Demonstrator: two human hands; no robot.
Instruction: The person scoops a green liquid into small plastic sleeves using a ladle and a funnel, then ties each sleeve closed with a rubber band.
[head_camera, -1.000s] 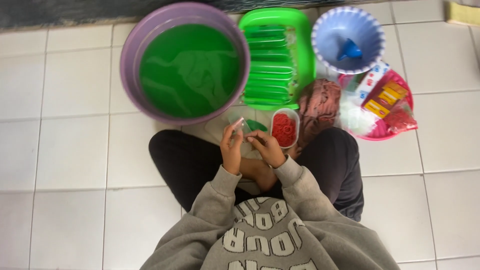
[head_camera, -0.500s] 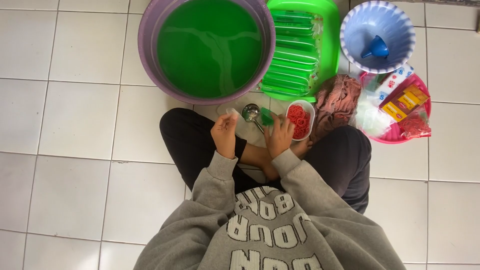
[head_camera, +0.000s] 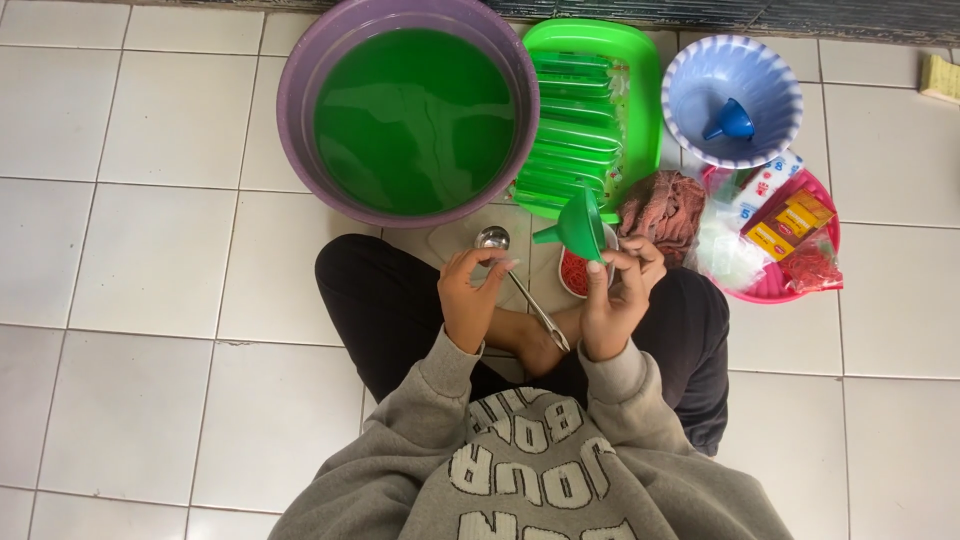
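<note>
I sit cross-legged on a white tiled floor. My right hand (head_camera: 615, 295) holds a green funnel (head_camera: 580, 225) by its spout, wide end towards the basin. My left hand (head_camera: 468, 295) has its fingertips pinched together right beside the handle of a metal ladle (head_camera: 492, 238), which lies slanted across my lap. Whether those fingers grip the handle or something thin and clear is unclear. A small white bowl of red rubber bands (head_camera: 572, 272) sits between my hands, partly hidden by the funnel.
Ahead are a purple basin (head_camera: 300, 130) of green liquid and a green tray (head_camera: 645, 60) of filled green sleeves. At the right stand a blue-and-white bowl (head_camera: 765, 75) holding a blue funnel (head_camera: 730, 120), a reddish cloth (head_camera: 660, 205), and a pink basket (head_camera: 830, 235) of packets.
The view has shifted down and closer. My right hand has picked up the green funnel. The ladle now lies across my lap, and my left hand has dropped beside it.
</note>
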